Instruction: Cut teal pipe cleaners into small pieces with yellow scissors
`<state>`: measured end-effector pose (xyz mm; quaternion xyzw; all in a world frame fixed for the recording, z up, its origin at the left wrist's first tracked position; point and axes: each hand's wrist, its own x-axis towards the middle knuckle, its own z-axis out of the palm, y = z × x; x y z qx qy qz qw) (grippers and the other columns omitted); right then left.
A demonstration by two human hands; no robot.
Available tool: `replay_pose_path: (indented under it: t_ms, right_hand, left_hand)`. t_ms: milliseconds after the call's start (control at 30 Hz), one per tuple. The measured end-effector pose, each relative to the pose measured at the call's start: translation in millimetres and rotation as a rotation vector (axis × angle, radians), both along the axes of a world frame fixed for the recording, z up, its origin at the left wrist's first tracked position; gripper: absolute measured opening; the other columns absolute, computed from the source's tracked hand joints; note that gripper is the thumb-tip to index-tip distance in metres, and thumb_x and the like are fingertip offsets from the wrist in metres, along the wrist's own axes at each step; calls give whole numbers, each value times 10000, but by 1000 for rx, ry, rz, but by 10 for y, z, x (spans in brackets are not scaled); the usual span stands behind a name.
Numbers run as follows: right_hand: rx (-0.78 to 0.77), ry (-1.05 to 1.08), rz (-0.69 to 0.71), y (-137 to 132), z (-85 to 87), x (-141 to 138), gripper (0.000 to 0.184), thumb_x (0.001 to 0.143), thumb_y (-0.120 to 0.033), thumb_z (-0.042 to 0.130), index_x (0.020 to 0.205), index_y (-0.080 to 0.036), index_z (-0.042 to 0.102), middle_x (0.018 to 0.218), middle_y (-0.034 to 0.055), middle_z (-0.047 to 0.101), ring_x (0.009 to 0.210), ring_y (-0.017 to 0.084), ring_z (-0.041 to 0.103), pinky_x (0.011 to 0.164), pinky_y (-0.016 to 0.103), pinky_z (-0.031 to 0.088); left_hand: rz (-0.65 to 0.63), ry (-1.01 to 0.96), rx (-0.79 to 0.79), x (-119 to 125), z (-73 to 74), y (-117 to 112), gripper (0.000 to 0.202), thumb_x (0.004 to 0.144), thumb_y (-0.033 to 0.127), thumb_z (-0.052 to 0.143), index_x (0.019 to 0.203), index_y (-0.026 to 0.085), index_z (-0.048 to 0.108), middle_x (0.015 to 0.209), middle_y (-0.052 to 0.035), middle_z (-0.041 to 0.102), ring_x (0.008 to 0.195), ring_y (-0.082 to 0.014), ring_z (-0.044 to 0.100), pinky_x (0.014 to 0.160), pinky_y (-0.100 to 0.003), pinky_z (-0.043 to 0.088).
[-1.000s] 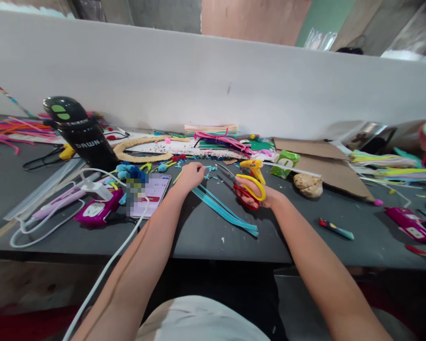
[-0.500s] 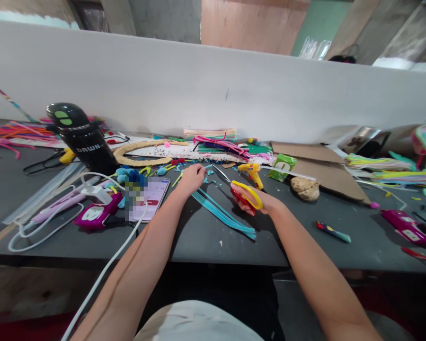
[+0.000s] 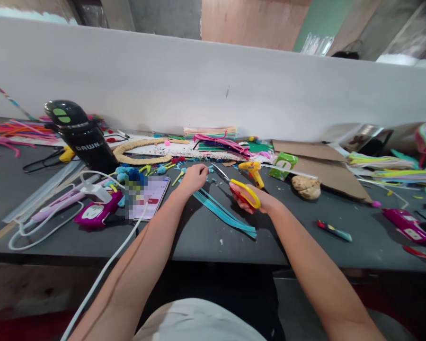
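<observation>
Our right hand (image 3: 262,197) grips the scissors (image 3: 244,185), blades angled forward-left toward our left hand (image 3: 196,178) — curled, around what we cannot tell. The blue strips (image 3: 224,213) lie nearer us, slanting rightward and toward us from beside the left hand.

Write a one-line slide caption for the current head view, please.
Right hand holding scissors near the left hand, blue strips lying on the grey desk.

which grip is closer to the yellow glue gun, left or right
Right. The right grip, around the scissors, is just on the near side of the glue gun; the left grip is farther off, to its left.
</observation>
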<state>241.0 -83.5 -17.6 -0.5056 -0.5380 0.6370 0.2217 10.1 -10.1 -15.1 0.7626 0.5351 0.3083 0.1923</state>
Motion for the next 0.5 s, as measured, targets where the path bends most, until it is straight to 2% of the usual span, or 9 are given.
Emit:
replay_pose_path:
  t_ms: [500]
  right_hand:
    - [19,-32,10,-11,29,-25,503,823,-685,562,714,-202,472,444,-68,404,326,72,329,293,202,293]
  left_hand:
    - [-25,6,-11,6,17,-9,293,900,277,428,742,176,653,723,-37,682,664,-165,560,625,-267,362]
